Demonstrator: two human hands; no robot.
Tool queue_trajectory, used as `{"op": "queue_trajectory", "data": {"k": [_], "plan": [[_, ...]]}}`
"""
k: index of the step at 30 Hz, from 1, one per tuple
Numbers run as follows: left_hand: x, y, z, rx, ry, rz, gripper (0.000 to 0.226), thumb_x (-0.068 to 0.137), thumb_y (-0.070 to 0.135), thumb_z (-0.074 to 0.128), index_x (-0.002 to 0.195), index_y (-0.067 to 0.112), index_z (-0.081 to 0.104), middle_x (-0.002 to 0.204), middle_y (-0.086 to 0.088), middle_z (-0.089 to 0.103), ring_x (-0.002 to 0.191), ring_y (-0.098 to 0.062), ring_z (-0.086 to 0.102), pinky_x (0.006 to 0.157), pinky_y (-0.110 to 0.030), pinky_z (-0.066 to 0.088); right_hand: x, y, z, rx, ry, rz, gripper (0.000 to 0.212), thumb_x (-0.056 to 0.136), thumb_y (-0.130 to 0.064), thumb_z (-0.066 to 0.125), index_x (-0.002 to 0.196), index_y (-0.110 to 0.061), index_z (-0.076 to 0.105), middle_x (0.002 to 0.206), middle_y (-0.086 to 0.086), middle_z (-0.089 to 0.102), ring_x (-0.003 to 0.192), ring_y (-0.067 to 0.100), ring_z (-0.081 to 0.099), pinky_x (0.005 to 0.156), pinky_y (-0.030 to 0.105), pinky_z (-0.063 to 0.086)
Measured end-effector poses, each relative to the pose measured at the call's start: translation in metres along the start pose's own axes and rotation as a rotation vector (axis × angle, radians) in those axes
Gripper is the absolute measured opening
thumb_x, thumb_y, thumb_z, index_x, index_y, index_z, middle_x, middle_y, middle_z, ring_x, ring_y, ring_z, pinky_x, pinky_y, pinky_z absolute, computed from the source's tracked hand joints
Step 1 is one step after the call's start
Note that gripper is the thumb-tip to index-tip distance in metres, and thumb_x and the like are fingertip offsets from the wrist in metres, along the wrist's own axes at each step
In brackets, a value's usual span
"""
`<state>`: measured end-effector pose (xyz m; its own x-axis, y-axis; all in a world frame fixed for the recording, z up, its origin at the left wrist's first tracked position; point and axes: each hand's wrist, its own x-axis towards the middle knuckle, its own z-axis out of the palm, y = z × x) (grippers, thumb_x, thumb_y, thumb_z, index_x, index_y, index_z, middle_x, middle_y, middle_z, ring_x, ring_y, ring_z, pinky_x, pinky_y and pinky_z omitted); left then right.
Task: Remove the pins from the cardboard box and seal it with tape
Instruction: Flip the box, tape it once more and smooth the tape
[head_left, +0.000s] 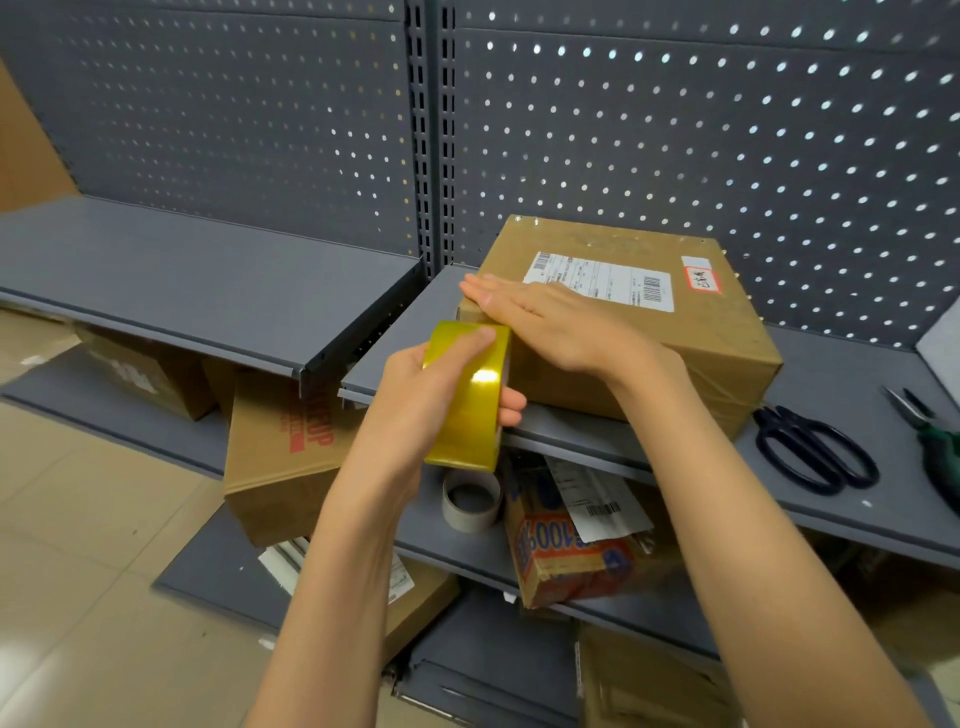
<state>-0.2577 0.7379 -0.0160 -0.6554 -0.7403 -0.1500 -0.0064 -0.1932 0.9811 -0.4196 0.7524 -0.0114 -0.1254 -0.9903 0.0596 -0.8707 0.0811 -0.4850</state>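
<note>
Cardboard box, brown and closed, is set on a grey metal shelf in front of a perforated back panel; a white shipping label and a small red-edged sticker are stuck on its top. The right hand is laid flat on the box's left top edge, fingers straight and together. A roll of yellow tape is gripped by the left hand, fingers curled round it, and is held just beside the box's near left corner. Black scissors are seen lying on the same shelf to the right, well apart from the box, with a green-handled tool beyond them. An empty tape core is seen on the shelf below.
</note>
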Motion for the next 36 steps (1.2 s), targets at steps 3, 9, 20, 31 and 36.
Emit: {"op": "queue_trajectory", "data": {"k": [3, 9, 20, 31, 36], "plan": [[-0.002, 0.002, 0.000, 0.013, -0.006, -0.009, 0.039, 0.092, 0.031, 0.053, 0.106, -0.005, 0.061, 0.056, -0.006, 0.069, 0.047, -0.012, 0.065, 0.049, -0.021, 0.054, 0.001, 0.001, 0.001, -0.018, 0.008, 0.011, 0.045, 0.104, -0.032, 0.022, 0.146, -0.020, 0.029, 0.155, -0.006, 0.022, 0.142, 0.005, 0.017, 0.117, 0.025, 0.010], [-0.002, 0.004, -0.001, 0.039, -0.002, -0.019, 0.032, 0.092, 0.031, 0.054, 0.102, 0.001, 0.062, 0.056, -0.005, 0.069, 0.048, -0.013, 0.065, 0.052, -0.023, 0.055, 0.004, 0.001, 0.004, -0.026, 0.005, 0.036, 0.045, 0.103, -0.033, 0.024, 0.146, -0.021, 0.030, 0.155, -0.005, 0.023, 0.142, 0.006, 0.018, 0.116, 0.025, 0.010], [-0.012, 0.000, -0.007, 0.072, 0.023, -0.094, 0.029, 0.090, 0.040, 0.055, 0.082, 0.011, 0.060, 0.051, -0.003, 0.067, 0.043, -0.010, 0.063, 0.047, -0.022, 0.054, 0.000, -0.004, 0.006, -0.021, 0.074, 0.050, 0.043, 0.103, -0.035, 0.027, 0.143, -0.024, 0.036, 0.153, -0.008, 0.028, 0.141, 0.008, 0.022, 0.114, 0.026, 0.015], [-0.015, -0.002, -0.009, 0.040, 0.001, -0.081, 0.032, 0.090, 0.041, 0.053, 0.092, 0.010, 0.061, 0.051, -0.004, 0.065, 0.041, -0.015, 0.062, 0.043, -0.024, 0.052, 0.004, 0.000, 0.007, -0.047, 0.124, 0.032, 0.041, 0.102, -0.032, 0.033, 0.142, -0.025, 0.039, 0.151, -0.009, 0.031, 0.141, 0.009, 0.026, 0.115, 0.033, 0.021], [-0.013, -0.004, -0.009, 0.033, 0.011, -0.076, 0.029, 0.091, 0.041, 0.053, 0.087, 0.013, 0.060, 0.049, -0.003, 0.064, 0.038, -0.015, 0.060, 0.043, -0.024, 0.052, 0.005, 0.002, 0.013, -0.103, 0.190, 0.040, 0.041, 0.101, -0.037, 0.032, 0.141, -0.031, 0.040, 0.150, -0.013, 0.034, 0.139, 0.009, 0.029, 0.112, 0.037, 0.027]]}}
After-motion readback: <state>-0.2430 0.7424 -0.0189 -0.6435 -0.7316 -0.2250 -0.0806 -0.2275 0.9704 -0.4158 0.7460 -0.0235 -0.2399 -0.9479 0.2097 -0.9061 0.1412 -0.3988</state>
